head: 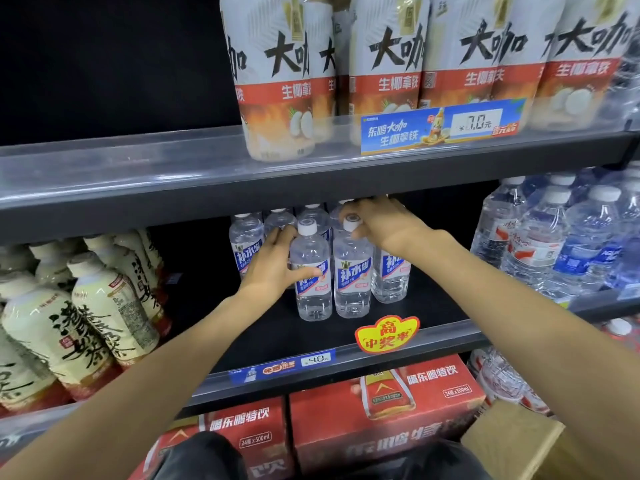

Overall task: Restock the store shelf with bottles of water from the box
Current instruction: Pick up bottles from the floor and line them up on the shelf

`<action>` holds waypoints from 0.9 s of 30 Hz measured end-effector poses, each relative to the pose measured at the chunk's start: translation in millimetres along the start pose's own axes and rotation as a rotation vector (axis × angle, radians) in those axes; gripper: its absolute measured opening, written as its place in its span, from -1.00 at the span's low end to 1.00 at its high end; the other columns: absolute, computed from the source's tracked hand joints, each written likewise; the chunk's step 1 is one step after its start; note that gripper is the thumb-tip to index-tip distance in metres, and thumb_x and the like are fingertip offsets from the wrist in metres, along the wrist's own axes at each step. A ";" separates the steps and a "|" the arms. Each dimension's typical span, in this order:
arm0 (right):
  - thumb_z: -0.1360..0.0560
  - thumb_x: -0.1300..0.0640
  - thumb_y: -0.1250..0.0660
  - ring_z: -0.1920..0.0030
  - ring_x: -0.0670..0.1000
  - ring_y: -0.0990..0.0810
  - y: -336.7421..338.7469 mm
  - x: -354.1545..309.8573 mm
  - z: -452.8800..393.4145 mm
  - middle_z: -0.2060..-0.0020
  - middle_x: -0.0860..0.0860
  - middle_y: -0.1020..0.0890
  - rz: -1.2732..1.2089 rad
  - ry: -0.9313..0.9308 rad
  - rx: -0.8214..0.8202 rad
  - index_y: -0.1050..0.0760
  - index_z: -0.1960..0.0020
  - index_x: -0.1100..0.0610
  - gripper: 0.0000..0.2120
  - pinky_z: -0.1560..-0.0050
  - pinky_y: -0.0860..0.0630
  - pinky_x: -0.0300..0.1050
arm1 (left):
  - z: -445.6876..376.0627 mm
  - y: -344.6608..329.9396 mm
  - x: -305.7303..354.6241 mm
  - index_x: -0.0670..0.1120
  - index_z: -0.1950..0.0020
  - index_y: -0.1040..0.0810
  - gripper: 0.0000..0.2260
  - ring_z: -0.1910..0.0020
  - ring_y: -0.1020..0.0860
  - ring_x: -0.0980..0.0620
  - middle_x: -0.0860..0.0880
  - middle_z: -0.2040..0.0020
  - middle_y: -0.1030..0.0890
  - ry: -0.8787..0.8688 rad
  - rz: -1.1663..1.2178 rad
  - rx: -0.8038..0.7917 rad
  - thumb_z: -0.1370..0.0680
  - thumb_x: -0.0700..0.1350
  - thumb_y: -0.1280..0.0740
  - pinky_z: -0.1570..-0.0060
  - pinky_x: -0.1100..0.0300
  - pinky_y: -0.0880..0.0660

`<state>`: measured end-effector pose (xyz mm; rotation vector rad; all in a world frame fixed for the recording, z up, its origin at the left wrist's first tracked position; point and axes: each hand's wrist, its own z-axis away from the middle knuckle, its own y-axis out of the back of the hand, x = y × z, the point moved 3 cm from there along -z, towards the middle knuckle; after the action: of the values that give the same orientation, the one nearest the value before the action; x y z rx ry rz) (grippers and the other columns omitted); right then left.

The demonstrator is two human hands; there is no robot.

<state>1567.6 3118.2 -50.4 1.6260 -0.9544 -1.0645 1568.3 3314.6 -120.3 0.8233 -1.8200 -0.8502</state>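
Here both bare arms reach forward onto the dark middle shelf [398,317]. The left hand [273,265] wraps the side of a clear blue-labelled water bottle [311,271] standing at the front, while the right hand [384,223] cups its fingers over the white cap of the neighbouring clear bottle [351,271], touching the first.

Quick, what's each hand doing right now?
Left hand: wrapped around a front water bottle.
Right hand: fingers closed on the next bottle's cap.
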 end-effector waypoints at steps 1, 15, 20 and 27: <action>-0.52 0.31 -0.27 -0.11 0.11 -0.60 -0.4 1.2 -0.1 -0.20 0.11 -0.53 -0.005 -0.001 0.000 -0.50 -0.19 0.03 -0.69 -0.19 -0.52 0.01 | -2.2 -2.9 4.3 -0.09 -0.29 -0.36 -0.35 -0.21 -0.47 -0.13 -0.09 -0.27 -0.40 0.006 -0.015 0.001 -0.34 0.12 -0.53 -0.13 0.00 -0.49; -0.52 0.34 -0.29 -0.13 0.17 -0.59 -3.2 9.6 -7.2 -0.21 0.12 -0.55 0.103 0.013 0.094 -0.53 -0.20 0.02 -0.66 -0.10 -0.52 0.04 | -13.4 -17.9 18.5 -0.03 -0.37 -0.25 -0.28 -0.13 -0.55 -0.17 -0.09 -0.38 -0.32 0.066 -0.192 0.032 -0.38 0.29 -0.41 0.07 0.00 -0.49; -0.54 0.31 -0.27 -0.16 0.22 -0.53 -3.5 7.2 -5.6 -0.23 0.16 -0.51 0.168 -0.005 0.077 -0.47 -0.28 0.04 -0.64 -0.09 -0.51 0.07 | -10.3 -21.5 18.0 0.00 -0.43 -0.20 -0.30 -0.12 -0.56 -0.15 -0.07 -0.43 -0.27 0.089 -0.139 0.016 -0.43 0.24 -0.40 -0.01 -0.03 -0.52; -0.49 0.24 -0.31 -0.26 0.13 -0.45 -12.6 -13.5 14.9 -0.20 0.03 -0.53 0.243 0.071 0.308 -0.43 -0.25 0.04 -0.65 -0.12 -0.45 0.01 | 15.9 -10.2 9.4 0.04 -0.56 -0.06 -0.23 -0.37 -0.39 -0.09 -0.07 -0.48 -0.22 0.041 0.021 -0.070 -0.49 -0.05 -0.44 -0.29 -0.07 -0.44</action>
<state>1550.6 3129.7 -62.4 1.7267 -1.2799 -0.7152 1552.1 3304.6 -129.7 0.7704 -1.7501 -0.8720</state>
